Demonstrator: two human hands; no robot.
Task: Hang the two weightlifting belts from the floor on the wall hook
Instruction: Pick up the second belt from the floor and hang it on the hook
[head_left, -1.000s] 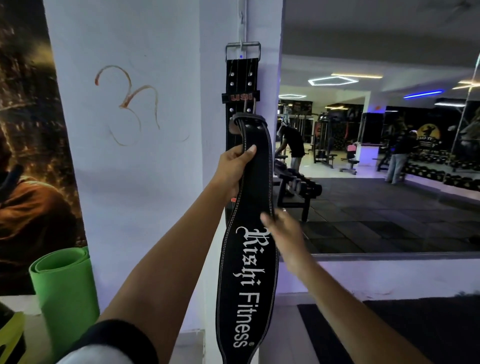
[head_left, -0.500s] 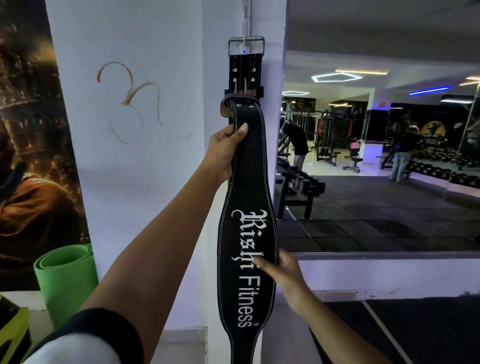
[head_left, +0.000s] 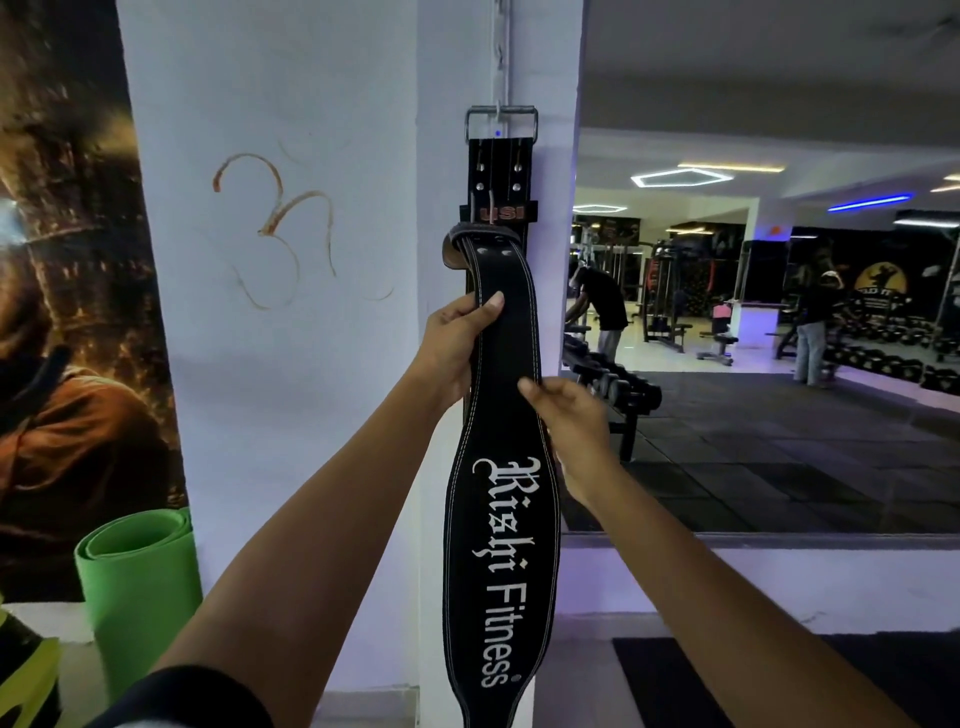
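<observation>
One black belt with a red label (head_left: 500, 176) hangs by its steel buckle from the wall hook (head_left: 500, 111) on the white pillar. In front of it I hold a second black belt lettered "Rishi Fitness" (head_left: 503, 545) upright, its top end folded over just below the hanging belt's label. My left hand (head_left: 457, 345) grips its narrow upper strap from the left edge. My right hand (head_left: 569, 415) pinches the belt's right edge a little lower, where it widens. Its lower end runs out of the bottom of the view.
A rolled green mat (head_left: 137, 577) stands at the lower left beside a dark poster (head_left: 67, 312). To the right a large wall mirror (head_left: 779, 338) reflects gym machines, a dumbbell rack and people. A black floor mat (head_left: 675, 680) lies at the lower right.
My right hand has risen from the belt's lettered middle to its right edge near the narrow strap. The belt and my left hand have dropped slightly relative to the hanging belt.
</observation>
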